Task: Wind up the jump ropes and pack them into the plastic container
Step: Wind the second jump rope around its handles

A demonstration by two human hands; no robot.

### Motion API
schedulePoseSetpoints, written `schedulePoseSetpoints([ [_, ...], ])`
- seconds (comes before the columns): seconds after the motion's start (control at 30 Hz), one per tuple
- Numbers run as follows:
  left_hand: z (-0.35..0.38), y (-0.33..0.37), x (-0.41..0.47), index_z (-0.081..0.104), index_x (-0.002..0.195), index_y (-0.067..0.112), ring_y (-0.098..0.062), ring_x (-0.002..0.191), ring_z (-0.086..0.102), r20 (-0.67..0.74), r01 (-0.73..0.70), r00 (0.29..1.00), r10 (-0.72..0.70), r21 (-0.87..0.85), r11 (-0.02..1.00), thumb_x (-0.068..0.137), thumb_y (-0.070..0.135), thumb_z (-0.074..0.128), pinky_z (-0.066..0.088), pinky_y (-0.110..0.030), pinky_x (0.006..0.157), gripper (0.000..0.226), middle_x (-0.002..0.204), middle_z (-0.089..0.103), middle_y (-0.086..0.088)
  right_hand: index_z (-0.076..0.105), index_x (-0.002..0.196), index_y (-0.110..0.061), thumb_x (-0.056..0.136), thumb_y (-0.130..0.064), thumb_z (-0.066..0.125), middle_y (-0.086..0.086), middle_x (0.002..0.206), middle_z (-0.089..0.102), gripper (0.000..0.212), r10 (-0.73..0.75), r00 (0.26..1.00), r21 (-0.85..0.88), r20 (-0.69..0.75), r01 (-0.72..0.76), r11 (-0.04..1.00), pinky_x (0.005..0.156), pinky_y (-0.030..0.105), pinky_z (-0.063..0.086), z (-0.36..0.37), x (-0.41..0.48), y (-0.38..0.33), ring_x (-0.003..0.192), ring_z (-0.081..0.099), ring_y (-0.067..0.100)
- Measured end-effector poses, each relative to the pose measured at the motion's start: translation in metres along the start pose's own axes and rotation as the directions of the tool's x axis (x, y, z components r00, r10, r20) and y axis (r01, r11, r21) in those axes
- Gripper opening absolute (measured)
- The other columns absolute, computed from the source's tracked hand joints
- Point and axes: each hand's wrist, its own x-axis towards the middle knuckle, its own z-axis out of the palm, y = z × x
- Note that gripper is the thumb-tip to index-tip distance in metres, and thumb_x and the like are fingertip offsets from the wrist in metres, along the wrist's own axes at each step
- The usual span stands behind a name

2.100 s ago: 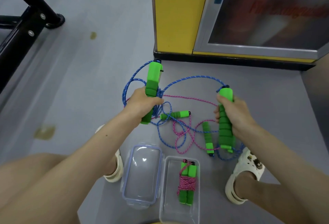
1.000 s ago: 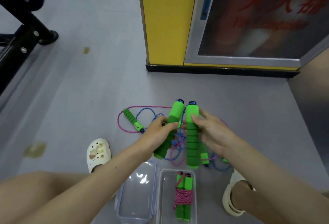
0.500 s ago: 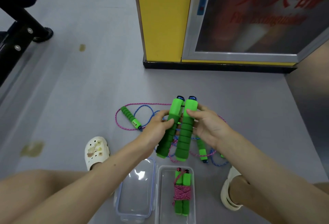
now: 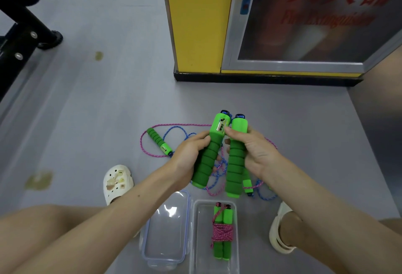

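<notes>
**Here, two handles side by side, one in each hand**

There are three jump ropes and six green foam handles. One pink rope is already wound round its two handles as a bundle (image 4: 223, 232), which lies in the clear plastic container (image 4: 202, 249). The bundle's long axis runs along the container's long side, with the rope ends at the far end. The single lid (image 4: 167, 230) lies open, touching the container's left side.

The blue rope (image 4: 174, 131) and a second pink rope (image 4: 143, 143) lie loose and tangled on the grey floor (image 4: 108, 99), just beyond the container. The left hand (image 4: 191, 158) has its fingers curled round the handle with the counter window (image 4: 212, 154). The right hand (image 4: 254, 154) has its fingers wrapped round the plain handle (image 4: 236, 160), and its thumb reaches across to the other handle's head. Both handles are held above the tangle, roughly parallel, with the long axes pointing away from the person. The blue-capped rope ends are farthest away and the butts point toward the container. The heads nearly meet and the butts sit a little apart.

Two more handles lie on the floor. One (image 4: 156, 137) is left of the hands and set diagonally, and the other (image 4: 247, 183) is partly hidden under the right wrist.

Two pale clogs (image 4: 117, 179) flank the container. A yellow pillar (image 4: 195, 23) and a glazed cabinet (image 4: 304, 23) stand beyond, and a black frame (image 4: 21, 30) is at the far left.
</notes>
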Motion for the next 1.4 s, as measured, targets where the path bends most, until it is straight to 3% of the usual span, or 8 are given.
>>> schedulePoseSetpoints([
  [0.07,0.001,-0.001,0.001,0.064,0.111,0.016,-0.021,0.075,0.061,0.009,0.011,1.0,-0.01,-0.026,1.0,0.101,0.014,0.039,0.053,-0.032,0.062,0.026,0.093,0.062,-0.013,0.048,0.127,0.002,0.08,0.004,0.067,0.013,0.089,0.062,0.051,-0.029,0.999,-0.03,-0.019,0.028,0.999,0.044,0.024,0.051,0.002,0.0,0.003,0.053,0.065,0.014],
  [0.2,0.001,-0.005,0.003,0.064,0.112,0.026,-0.007,0.091,0.061,0.007,-0.015,1.0,0.014,0.292,0.956,0.099,0.016,0.048,0.051,-0.026,0.074,0.023,0.101,0.068,0.004,0.049,0.124,-0.006,0.073,0.001,0.075,0.011,0.097,0.064,0.058,-0.102,0.987,-0.13,-0.124,0.086,0.988,0.052,0.03,0.055,0.001,0.004,0.007,0.068,0.067,0.021],
  [0.4,-0.005,0.009,0.009,0.069,0.087,0.017,-0.009,0.073,0.061,-0.203,-0.092,0.966,0.159,0.305,0.948,0.093,0.029,0.058,0.052,-0.029,0.07,0.017,0.074,0.067,0.005,0.053,0.113,-0.011,0.069,-0.001,0.08,0.006,0.088,0.065,0.053,-0.124,0.989,-0.356,-0.08,0.088,0.93,0.047,0.018,0.048,0.005,-0.002,0.012,0.062,0.062,0.011],
  [0.6,0.0,0.009,0.007,0.067,0.081,0.016,-0.004,0.061,0.061,-0.209,-0.115,0.962,0.176,0.274,0.955,0.095,0.026,0.057,0.053,-0.02,0.054,0.02,0.073,0.064,0.001,0.056,0.105,-0.011,0.067,0.002,0.081,0.006,0.084,0.066,0.047,-0.131,0.991,-0.386,-0.016,0.115,0.915,0.055,0.022,0.053,0.01,-0.006,0.012,0.064,0.064,0.013],
  [0.9,0.001,0.007,0.008,0.066,0.077,0.01,-0.015,0.067,0.054,-0.166,-0.165,0.957,0.239,0.367,0.915,0.096,0.02,0.055,0.049,-0.031,0.066,0.025,0.072,0.06,-0.007,0.057,0.099,-0.014,0.066,-0.001,0.082,0.002,0.078,0.065,0.043,-0.156,0.988,-0.394,-0.003,0.142,0.908,0.051,0.018,0.049,0.009,-0.005,0.015,0.055,0.062,0.005],
  [1.1,0.0,0.003,0.011,0.064,0.073,0.014,0.001,0.047,0.048,-0.14,-0.168,0.958,0.25,0.43,0.887,0.098,0.017,0.051,0.043,-0.015,0.053,0.029,0.047,0.054,0.014,0.056,0.104,-0.011,0.066,0.003,0.081,0.006,0.083,0.065,0.047,-0.156,0.987,-0.395,-0.024,0.134,0.909,0.055,0.021,0.054,0.007,-0.003,0.018,0.064,0.063,0.012],
  [1.3,0.002,-0.002,0.016,0.065,0.108,0.004,-0.015,0.084,0.066,-0.151,-0.066,0.982,0.115,0.3,0.952,0.101,0.037,0.041,0.056,-0.03,0.08,0.041,0.097,0.07,-0.01,0.057,0.108,-0.007,0.067,0.002,0.08,0.007,0.081,0.065,0.049,-0.132,0.989,-0.372,-0.072,0.097,0.923,0.049,0.02,0.049,0.005,0.0,0.016,0.056,0.062,0.01],
  [1.4,0.002,-0.003,0.013,0.061,0.116,0.016,-0.013,0.087,0.067,-0.115,-0.014,0.992,0.049,0.286,0.958,0.1,0.048,0.036,0.056,-0.035,0.082,0.043,0.1,0.07,-0.003,0.056,0.105,-0.008,0.071,0.003,0.078,0.005,0.077,0.063,0.042,-0.106,0.99,-0.311,-0.091,0.072,0.948,0.043,0.017,0.046,0.004,0.0,0.014,0.047,0.061,0.006],
])
